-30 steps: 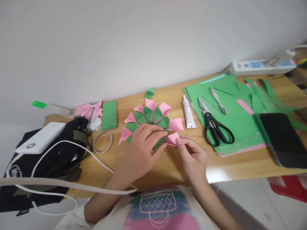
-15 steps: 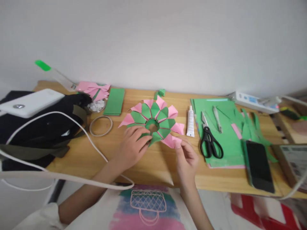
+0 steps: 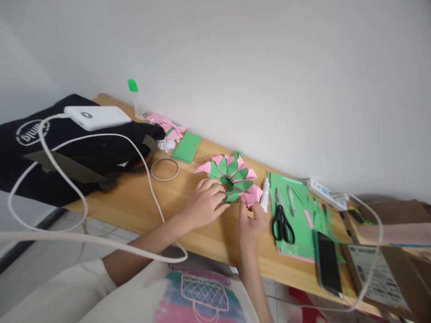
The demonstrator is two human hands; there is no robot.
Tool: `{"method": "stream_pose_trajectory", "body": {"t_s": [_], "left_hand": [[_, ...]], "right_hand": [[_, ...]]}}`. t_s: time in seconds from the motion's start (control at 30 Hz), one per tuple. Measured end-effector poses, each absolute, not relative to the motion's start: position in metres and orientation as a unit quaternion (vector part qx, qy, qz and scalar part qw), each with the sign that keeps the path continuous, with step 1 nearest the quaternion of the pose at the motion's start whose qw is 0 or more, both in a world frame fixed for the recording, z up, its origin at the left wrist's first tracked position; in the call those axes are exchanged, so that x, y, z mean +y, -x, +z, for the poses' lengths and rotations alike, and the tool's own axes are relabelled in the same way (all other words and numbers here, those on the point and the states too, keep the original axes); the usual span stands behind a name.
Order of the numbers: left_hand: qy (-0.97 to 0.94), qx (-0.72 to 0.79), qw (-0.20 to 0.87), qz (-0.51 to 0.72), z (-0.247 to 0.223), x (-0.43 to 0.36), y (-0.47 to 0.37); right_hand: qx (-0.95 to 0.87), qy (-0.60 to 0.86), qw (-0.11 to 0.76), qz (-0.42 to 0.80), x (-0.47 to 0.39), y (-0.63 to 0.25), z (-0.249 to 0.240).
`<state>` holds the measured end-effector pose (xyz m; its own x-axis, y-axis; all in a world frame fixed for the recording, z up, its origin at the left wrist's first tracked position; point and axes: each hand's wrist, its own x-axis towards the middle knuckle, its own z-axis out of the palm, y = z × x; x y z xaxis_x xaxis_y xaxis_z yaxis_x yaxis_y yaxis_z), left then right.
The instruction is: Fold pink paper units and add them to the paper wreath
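Observation:
A ring-shaped folded paper flower (image 3: 232,167), green at its centre with pink tips, is held just over the wooden table. My left hand (image 3: 208,200) is closed on its near left side, fingers curled over the green folds beside the middle hole. At the near right, my right hand (image 3: 252,220) pinches a pink tip between thumb and fingers. The fingertips of both hands are partly hidden by the paper. Just right of the flower lies a white glue tube (image 3: 265,196), close to my right hand.
Black-handled scissors (image 3: 283,225) and tweezers (image 3: 291,201) rest on green paper sheets (image 3: 298,233), with a phone (image 3: 327,262) beside them. To the left are a tape ring (image 3: 164,169), green cut paper (image 3: 187,146) and a black bag (image 3: 81,148) under a power bank (image 3: 97,116). A white cable (image 3: 144,168) crosses the table.
The view has turned and tilted, so the table now slopes down to the right. My right hand has come nearer my left, and the pink tips on that side sit closer together.

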<state>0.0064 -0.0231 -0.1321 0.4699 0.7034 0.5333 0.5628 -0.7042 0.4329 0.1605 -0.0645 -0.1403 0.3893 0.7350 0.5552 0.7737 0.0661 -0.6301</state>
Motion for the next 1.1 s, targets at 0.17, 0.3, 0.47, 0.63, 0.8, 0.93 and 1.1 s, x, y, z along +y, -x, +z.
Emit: {"method": "stream_pose_trajectory", "body": {"t_s": [0.17, 0.3, 0.47, 0.63, 0.8, 0.93, 1.1], "left_hand": [[-0.860, 0.375, 0.107, 0.329, -0.122, -0.024, -0.004], [-0.891, 0.356, 0.106, 0.262, -0.114, -0.017, -0.003], [-0.909, 0.356, 0.089, 0.196, -0.109, -0.007, -0.006], [-0.901, 0.392, 0.066, 0.174, -0.107, -0.003, -0.010], [-0.919, 0.362, 0.060, 0.144, -0.104, 0.002, -0.015], [-0.924, 0.356, 0.062, 0.124, -0.102, 0.003, -0.020], [-0.928, 0.355, 0.081, 0.082, -0.101, 0.000, -0.028]], "right_hand": [[-0.567, 0.719, 0.400, -0.039, -0.074, -0.159, -0.126], [-0.573, 0.755, 0.319, -0.021, -0.072, -0.160, -0.118], [-0.578, 0.782, 0.231, -0.002, -0.068, -0.160, -0.111], [-0.588, 0.793, 0.160, 0.016, -0.065, -0.158, -0.105], [-0.593, 0.801, 0.068, 0.046, -0.056, -0.151, -0.092], [-0.587, 0.806, -0.022, 0.075, -0.046, -0.143, -0.077], [-0.601, 0.784, -0.102, 0.118, -0.033, -0.139, -0.066]]}}
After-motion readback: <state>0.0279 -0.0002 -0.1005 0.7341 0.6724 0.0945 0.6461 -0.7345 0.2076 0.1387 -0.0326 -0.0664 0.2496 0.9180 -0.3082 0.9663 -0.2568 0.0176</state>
